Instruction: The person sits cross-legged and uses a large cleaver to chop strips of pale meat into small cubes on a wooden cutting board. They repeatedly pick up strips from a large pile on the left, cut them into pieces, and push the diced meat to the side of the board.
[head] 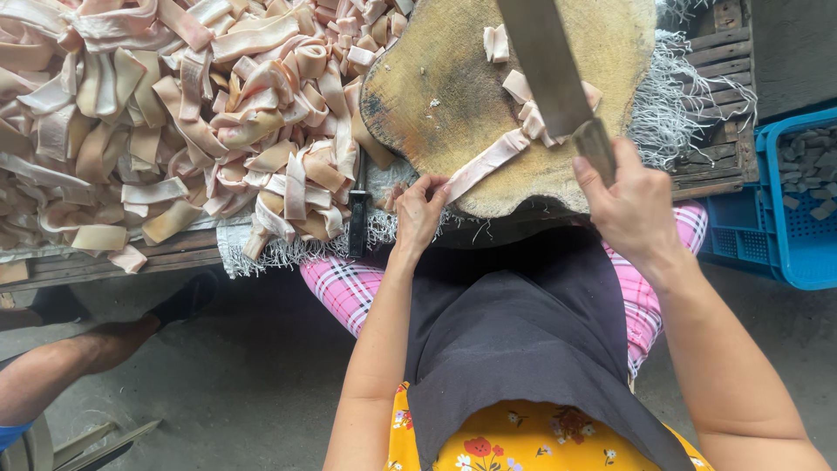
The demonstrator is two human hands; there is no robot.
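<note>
A round wooden chopping block (453,96) lies in front of me. My right hand (629,202) grips the handle of a large cleaver (545,65) whose blade is raised over the block. Under the blade lie small cut pieces of pale pork skin (527,109). My left hand (418,209) pinches the near end of a long pork skin strip (488,163) that hangs over the block's front edge.
A big heap of pork skin strips (174,113) covers the low bench to the left. A dark-handled knife (357,218) lies by the block. A blue plastic crate (798,201) stands at right. Another person's leg (87,349) reaches in at lower left.
</note>
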